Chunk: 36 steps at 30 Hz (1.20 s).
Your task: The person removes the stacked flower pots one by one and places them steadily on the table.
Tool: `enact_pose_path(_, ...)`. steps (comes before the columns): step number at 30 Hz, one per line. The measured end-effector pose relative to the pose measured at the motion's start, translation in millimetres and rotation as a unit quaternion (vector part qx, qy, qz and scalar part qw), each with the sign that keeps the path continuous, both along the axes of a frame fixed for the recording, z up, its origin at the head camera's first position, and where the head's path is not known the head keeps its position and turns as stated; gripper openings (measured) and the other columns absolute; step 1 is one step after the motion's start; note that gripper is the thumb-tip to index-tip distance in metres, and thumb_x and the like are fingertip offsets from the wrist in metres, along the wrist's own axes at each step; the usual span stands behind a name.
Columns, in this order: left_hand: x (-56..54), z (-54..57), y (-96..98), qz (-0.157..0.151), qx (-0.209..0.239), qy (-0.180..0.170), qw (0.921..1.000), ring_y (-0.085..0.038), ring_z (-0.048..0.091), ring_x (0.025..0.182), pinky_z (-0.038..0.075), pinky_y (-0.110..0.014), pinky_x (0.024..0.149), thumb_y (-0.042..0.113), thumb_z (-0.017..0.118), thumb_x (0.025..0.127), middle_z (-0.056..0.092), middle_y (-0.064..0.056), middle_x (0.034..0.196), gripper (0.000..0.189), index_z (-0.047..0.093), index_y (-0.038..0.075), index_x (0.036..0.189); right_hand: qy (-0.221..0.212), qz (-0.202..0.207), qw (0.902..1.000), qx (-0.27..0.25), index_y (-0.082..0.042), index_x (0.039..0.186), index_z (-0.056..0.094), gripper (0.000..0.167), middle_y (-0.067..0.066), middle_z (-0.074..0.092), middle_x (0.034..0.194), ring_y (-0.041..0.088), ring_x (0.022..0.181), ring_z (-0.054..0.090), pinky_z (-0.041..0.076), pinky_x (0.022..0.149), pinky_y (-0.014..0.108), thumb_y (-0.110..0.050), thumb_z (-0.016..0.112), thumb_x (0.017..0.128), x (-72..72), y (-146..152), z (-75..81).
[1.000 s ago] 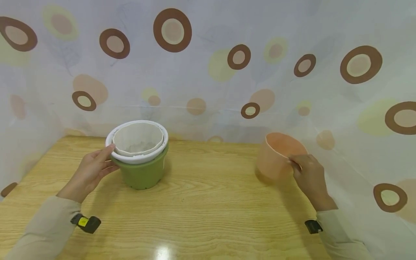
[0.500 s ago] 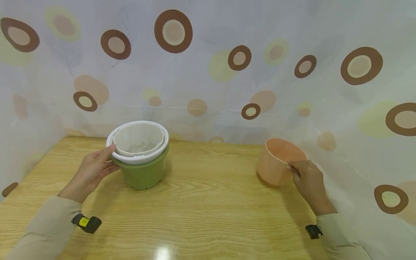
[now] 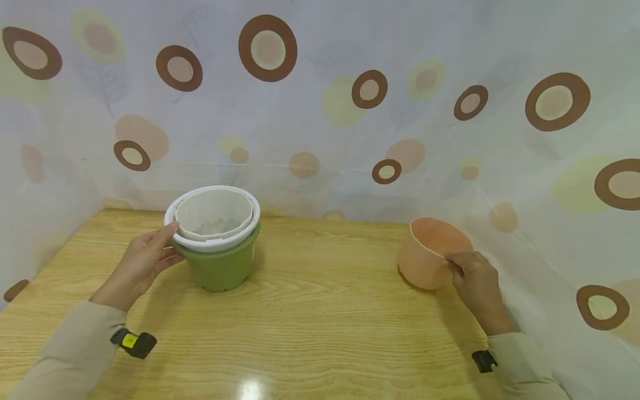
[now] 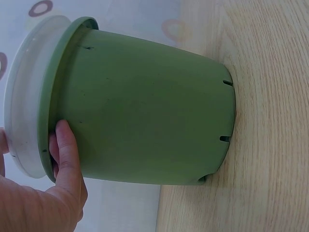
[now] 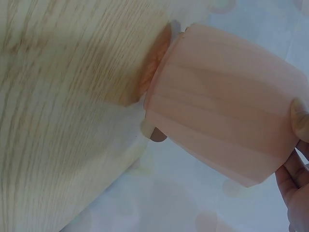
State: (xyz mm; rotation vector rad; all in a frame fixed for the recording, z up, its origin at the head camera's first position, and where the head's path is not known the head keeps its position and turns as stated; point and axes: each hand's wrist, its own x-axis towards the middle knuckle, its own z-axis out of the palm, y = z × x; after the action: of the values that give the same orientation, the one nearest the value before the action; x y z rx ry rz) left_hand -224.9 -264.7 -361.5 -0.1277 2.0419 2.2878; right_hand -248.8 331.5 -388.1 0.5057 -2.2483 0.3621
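Observation:
On the left stands a stack of nested flowerpots: a green flowerpot outside, a white flowerpot in it, and a cream flowerpot innermost. My left hand grips the stack's rim from the left, the thumb at the white rim and fingers under the green lip, as the left wrist view shows. On the right, my right hand pinches the near right rim of a peach flowerpot. In the right wrist view its base is right at the table and the pot leans slightly.
The wood-grain table runs between the two hands. A patterned curtain closes off the back and both sides, close behind the stack and beside the peach flowerpot. Drain slots show at the green flowerpot's base.
My right hand and the peach flowerpot have moved down, lowering toward the table. The left hand and the nested flowerpots have stayed in place.

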Motion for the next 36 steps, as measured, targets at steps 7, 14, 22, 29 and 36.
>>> enact_pose_path(7, 0.5, -0.6, 0.0, 0.002, -0.006, 0.001, 1.0000, -0.001, 0.063, 0.084, 0.058, -0.018, 0.079, 0.042, 0.054, 0.096, 0.059, 0.010, 0.094, 0.079, 0.022, -0.013, 0.143, -0.004, -0.002, 1.0000, -0.003, 0.007, 0.086, 0.072, 0.015, 0.019, 0.069, 0.078, 0.036, 0.072, 0.059, 0.053, 0.057, 0.052, 0.008, 0.078, 0.072, 0.7, 3.1, -4.1)
enact_pose_path(14, 0.8, -3.0, -0.5, 0.004, 0.007, 0.002, 1.0000, -0.002, 0.063, 0.085, 0.058, -0.018, 0.079, 0.041, 0.055, 0.096, 0.060, 0.010, 0.095, 0.067, 0.032, -0.007, 0.137, -0.014, 0.001, 0.9999, 0.005, 0.006, 0.085, 0.073, 0.016, 0.017, 0.069, 0.079, 0.034, 0.073, 0.060, 0.054, 0.059, 0.049, 0.008, 0.078, 0.071, 6.8, 2.6, -6.6)
enact_pose_path(22, 1.6, -3.7, -0.5, 0.002, 0.035, 0.006, 0.9994, -0.003, 0.064, 0.085, 0.059, -0.019, 0.078, 0.038, 0.056, 0.097, 0.062, 0.010, 0.094, 0.038, 0.047, 0.006, 0.115, -0.051, 0.010, 0.9985, 0.018, 0.004, 0.088, 0.073, 0.017, 0.017, 0.069, 0.084, 0.035, 0.077, 0.061, 0.055, 0.061, 0.050, 0.008, 0.077, 0.072, 11.3, 3.2, -1.0)
enact_pose_path(29, 0.2, -5.0, -3.9, -0.029, 0.083, 0.023, 0.9958, -0.006, 0.066, 0.088, 0.059, -0.021, 0.080, 0.032, 0.052, 0.099, 0.064, 0.009, 0.098, 0.018, 0.065, 0.020, 0.096, -0.075, 0.013, 0.9969, 0.019, 0.005, 0.090, 0.073, 0.015, 0.019, 0.069, 0.085, 0.037, 0.079, 0.061, 0.055, 0.064, 0.052, 0.007, 0.076, 0.075, 14.1, 2.8, 2.5)
enact_pose_path(36, 3.1, -8.2, -7.5, -0.042, 0.099, 0.024, 0.9939, -0.007, 0.066, 0.091, 0.058, -0.021, 0.083, 0.035, 0.051, 0.099, 0.063, 0.007, 0.101, 0.019, 0.064, 0.021, 0.099, -0.080, 0.016, 0.9965, 0.020, 0.004, 0.090, 0.073, 0.015, 0.017, 0.069, 0.086, 0.036, 0.080, 0.062, 0.055, 0.065, 0.053, 0.005, 0.076, 0.076, 12.4, 2.6, 2.8)
